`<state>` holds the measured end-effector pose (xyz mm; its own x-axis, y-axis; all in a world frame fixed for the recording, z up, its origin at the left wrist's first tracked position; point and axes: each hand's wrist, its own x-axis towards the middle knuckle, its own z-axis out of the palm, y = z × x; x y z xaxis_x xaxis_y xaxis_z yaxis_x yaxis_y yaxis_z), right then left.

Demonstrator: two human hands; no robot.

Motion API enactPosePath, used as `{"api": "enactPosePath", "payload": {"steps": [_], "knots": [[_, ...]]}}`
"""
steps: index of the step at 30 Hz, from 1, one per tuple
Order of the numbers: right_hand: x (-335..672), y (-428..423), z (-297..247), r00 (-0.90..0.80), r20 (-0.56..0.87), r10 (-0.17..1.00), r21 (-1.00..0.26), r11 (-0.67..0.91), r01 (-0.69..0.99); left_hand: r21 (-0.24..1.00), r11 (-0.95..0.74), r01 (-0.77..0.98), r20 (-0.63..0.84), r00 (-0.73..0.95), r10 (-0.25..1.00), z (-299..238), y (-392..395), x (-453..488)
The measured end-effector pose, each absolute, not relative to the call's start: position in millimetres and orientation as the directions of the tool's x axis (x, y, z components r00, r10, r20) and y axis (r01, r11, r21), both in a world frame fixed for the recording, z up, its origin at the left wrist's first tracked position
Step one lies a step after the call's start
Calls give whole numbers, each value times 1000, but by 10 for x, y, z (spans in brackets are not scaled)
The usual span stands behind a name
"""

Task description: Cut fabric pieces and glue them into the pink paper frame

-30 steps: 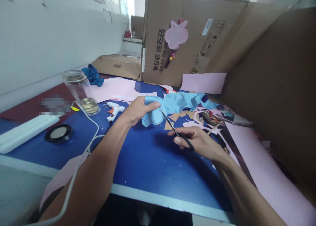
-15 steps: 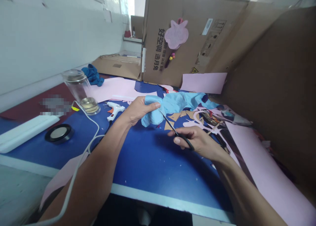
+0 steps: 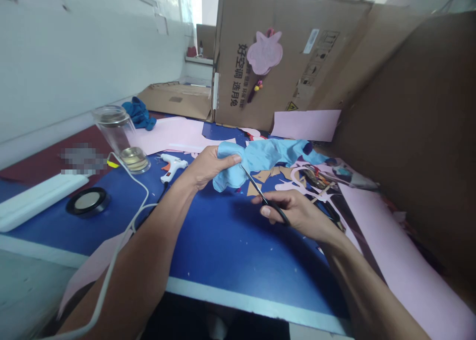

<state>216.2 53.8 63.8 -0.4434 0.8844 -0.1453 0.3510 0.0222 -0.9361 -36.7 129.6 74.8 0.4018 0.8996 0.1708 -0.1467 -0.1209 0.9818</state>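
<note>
Above the blue table [image 3: 238, 251], my left hand [image 3: 213, 165] pinches a light blue cloth [image 3: 273, 152] between thumb and fingers. One end of the cloth droops below that hand; the rest stretches right over the scraps. My right hand [image 3: 284, 208] is closed around the black handles of a pair of scissors [image 3: 256, 186]. The blades point up and left, and their tips meet the cloth just below my left thumb. Whether the tips are parted there I cannot tell.
Left of my left hand lie a white glue gun [image 3: 173, 166], a clear bottle [image 3: 121, 137], a black tape roll [image 3: 88, 201] and a white cord [image 3: 139, 208]. Pink sheets [image 3: 401, 251] and paper scraps spread right. A large cardboard box [image 3: 290, 57] stands behind.
Both hands, the cloth and the scissors stay in nearly the same place. The whole view has shifted very slightly.
</note>
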Motion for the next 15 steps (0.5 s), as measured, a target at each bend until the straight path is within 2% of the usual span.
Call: {"api": "enactPosePath", "payload": {"steps": [15], "knots": [[2171, 546, 613, -434, -137, 891, -936, 26, 350, 985, -108, -138, 155, 396, 905, 734, 1289, -335]]}}
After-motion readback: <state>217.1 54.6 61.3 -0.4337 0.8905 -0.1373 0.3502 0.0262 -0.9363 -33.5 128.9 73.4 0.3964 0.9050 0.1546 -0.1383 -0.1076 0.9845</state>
